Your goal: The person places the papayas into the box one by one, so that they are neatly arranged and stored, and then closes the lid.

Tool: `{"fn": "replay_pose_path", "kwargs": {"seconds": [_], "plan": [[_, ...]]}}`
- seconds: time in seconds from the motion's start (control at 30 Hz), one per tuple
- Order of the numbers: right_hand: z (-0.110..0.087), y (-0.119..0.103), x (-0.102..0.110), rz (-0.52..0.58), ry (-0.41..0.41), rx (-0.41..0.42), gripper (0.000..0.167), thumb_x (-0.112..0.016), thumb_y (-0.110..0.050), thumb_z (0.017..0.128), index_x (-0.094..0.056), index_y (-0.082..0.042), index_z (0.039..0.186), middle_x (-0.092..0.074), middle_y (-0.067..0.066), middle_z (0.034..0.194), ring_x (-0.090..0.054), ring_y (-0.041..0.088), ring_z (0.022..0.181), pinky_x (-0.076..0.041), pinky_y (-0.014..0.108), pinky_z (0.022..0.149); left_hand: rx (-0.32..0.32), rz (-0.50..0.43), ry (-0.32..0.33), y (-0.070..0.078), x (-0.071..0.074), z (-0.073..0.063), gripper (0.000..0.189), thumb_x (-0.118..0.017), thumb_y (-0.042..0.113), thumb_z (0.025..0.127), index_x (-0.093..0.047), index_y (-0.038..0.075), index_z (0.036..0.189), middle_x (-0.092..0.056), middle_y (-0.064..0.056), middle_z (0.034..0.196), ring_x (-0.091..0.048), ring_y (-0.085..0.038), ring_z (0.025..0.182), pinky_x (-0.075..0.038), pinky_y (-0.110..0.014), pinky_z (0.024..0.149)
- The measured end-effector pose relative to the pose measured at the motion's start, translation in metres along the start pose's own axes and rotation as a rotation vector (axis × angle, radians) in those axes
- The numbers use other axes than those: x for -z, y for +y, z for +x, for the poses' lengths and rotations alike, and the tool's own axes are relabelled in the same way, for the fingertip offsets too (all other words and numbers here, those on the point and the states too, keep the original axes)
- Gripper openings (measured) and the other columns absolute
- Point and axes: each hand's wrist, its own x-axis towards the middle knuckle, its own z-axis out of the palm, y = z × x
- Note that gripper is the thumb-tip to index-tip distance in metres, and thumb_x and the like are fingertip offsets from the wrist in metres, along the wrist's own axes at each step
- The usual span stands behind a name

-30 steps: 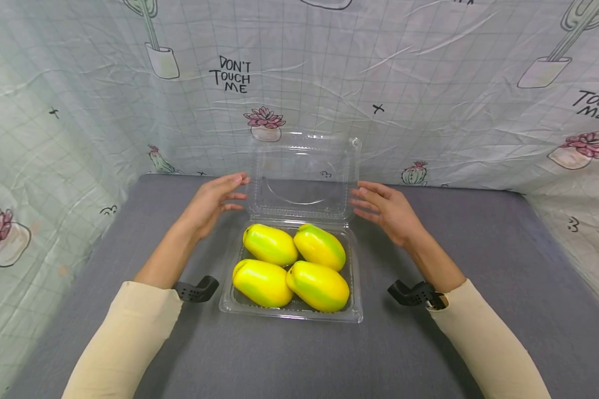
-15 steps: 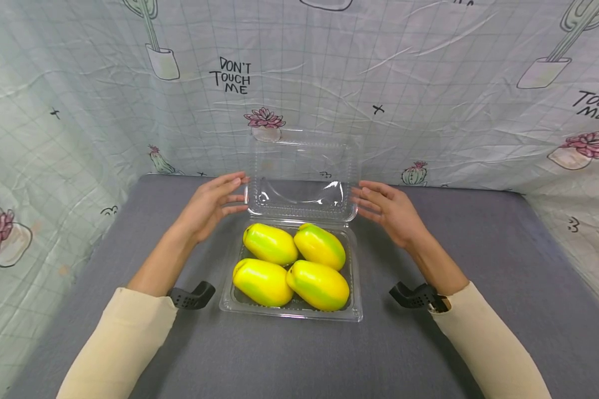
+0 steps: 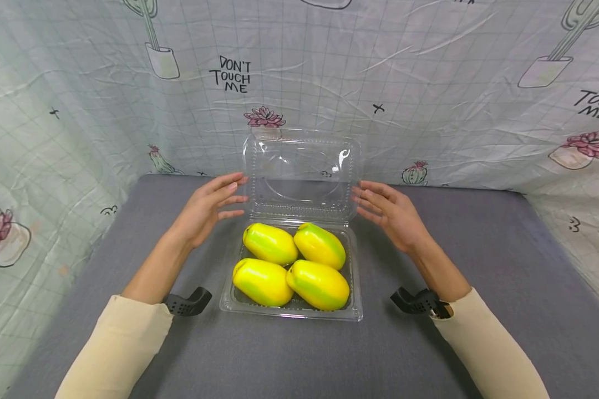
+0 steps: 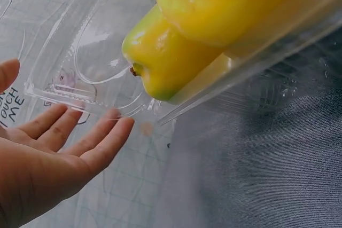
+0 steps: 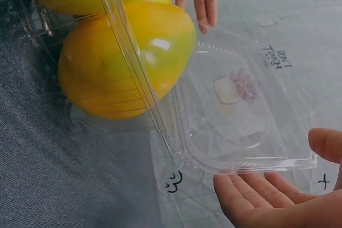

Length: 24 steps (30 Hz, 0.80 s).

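Several oblong yellow-green fruits, papaya-like, lie in the base of a clear plastic clamshell box in the head view. Its hinged lid stands raised behind them. At the lid's left side is my left hand, fingers spread and fairly straight, the tips right at the edge. My right hand mirrors it on the other side, its fingertips overlapping the lid edge. In the left wrist view, the fingers reach under the lid's rim. The right wrist view has the fingers along the rim, thumb apart.
The box sits on a grey cloth-covered table. A printed curtain hangs close behind the lid and also along the left and right sides. Each wrist wears a black camera mount, the left mount and the right mount.
The lid has tipped slightly, its reflections shifting and its outline widening a little. My left forearm has drawn a little down and left. The fruits and the base stay put.
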Motion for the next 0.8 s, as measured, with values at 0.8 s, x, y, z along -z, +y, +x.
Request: {"fn": "replay_pose_path", "kwargs": {"seconds": [0.8], "plan": [[-0.012,0.011,-0.008,0.090,0.017,0.131,0.052,-0.047,-0.015,0.101,-0.028,0.007,0.144,-0.032,0.028,0.146,-0.032,0.040,0.135,-0.034,0.042,0.106,-0.120,-0.049,0.059,-0.011,-0.007,-0.011,0.053,-0.049,0.024,0.100,-0.033,-0.001,0.144,-0.037,-0.018,0.146,-0.042,-0.045,0.123,-0.038,-0.054,0.100]]}}
